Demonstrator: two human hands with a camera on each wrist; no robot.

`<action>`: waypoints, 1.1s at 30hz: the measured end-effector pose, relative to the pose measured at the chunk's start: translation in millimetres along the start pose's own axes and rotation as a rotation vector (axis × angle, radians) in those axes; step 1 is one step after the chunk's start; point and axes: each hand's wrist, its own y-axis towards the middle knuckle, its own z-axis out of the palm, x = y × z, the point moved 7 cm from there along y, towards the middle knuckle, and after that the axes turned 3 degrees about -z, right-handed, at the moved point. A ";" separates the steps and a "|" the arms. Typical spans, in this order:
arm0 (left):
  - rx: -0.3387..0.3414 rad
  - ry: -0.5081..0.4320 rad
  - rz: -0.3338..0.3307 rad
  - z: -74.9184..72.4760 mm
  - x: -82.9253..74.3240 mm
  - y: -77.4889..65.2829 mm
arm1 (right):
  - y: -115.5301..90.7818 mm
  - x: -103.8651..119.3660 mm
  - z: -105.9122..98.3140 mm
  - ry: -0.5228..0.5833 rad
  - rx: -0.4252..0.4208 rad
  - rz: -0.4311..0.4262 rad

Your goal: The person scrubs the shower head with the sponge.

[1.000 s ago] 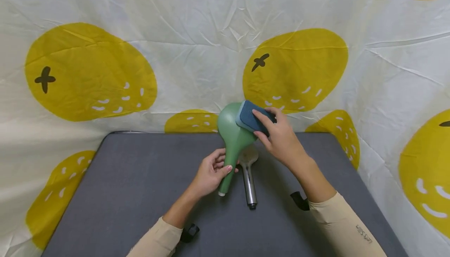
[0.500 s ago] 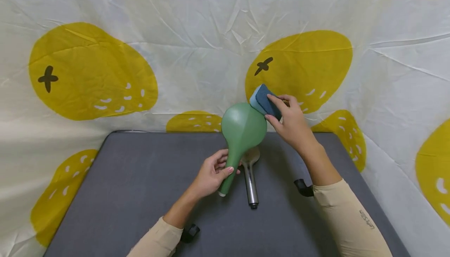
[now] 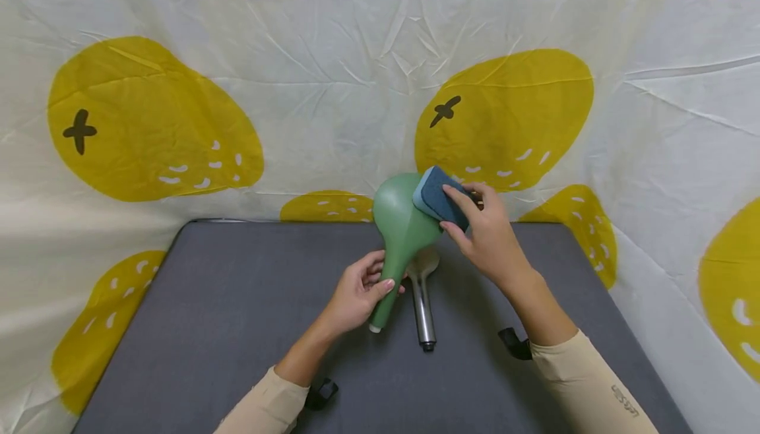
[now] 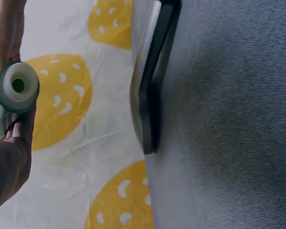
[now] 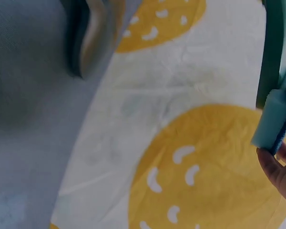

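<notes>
My left hand [image 3: 355, 294] grips the handle of a green shower head [image 3: 399, 223], thumb across the front, and holds it tilted above the table. The handle's pale hollow end [image 4: 19, 87] faces the left wrist camera. My right hand [image 3: 489, 236] pinches a sponge [image 3: 442, 198], light blue on one side and dark blue on the other. Its light side lies against the upper right of the shower head, seen edge-on in the right wrist view beside the green rim [image 5: 271, 52]. Behind the green one, a silver shower head [image 3: 423, 309] lies on the table, its round head partly hidden.
The grey table [image 3: 237, 328] spans the space under both hands. A white curtain [image 3: 332, 124] with yellow fruit prints hangs close behind its back edge and along both sides. Black wrist mounts [image 3: 321, 394] stick out from both forearms.
The sponge in my right hand goes up and right to the shower head's upper edge, then comes back down onto its face. My left hand keeps its grip with little movement.
</notes>
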 end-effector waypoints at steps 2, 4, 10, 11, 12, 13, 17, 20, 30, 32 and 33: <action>-0.017 0.012 -0.006 -1.6 -0.4 0.7 | -7.0 8.7 5.8 -0.017 0.000 -0.023; -0.028 0.015 -0.013 -2.2 -0.5 1.5 | -14.6 17.7 11.4 -0.031 0.001 -0.047; -0.056 -0.032 0.007 -4.7 0.1 3.4 | -33.6 44.2 27.4 -0.040 0.043 -0.136; -0.061 -0.045 0.014 -5.3 0.1 3.7 | -36.1 48.2 29.3 -0.039 0.049 -0.151; -0.066 -0.057 0.015 -6.1 0.5 4.1 | -38.4 51.8 30.7 -0.037 0.050 -0.166; -0.071 -0.069 0.018 -6.8 1.0 4.5 | -40.7 55.0 32.3 -0.036 0.052 -0.181; -0.094 -0.094 0.016 -8.9 3.3 5.6 | -47.0 62.7 36.4 -0.041 0.046 -0.214; -0.093 -0.102 0.009 -9.6 5.5 5.8 | -48.8 63.8 38.1 -0.045 0.045 -0.219; -0.012 -0.099 0.006 -8.5 6.3 3.8 | -30.5 50.9 28.4 -0.064 0.001 -0.182; -0.003 -0.122 0.003 -7.8 6.7 3.8 | -24.7 42.5 23.5 -0.053 -0.025 -0.154; 0.001 -0.136 0.002 -7.2 6.8 3.8 | -22.3 38.0 21.0 -0.048 -0.036 -0.135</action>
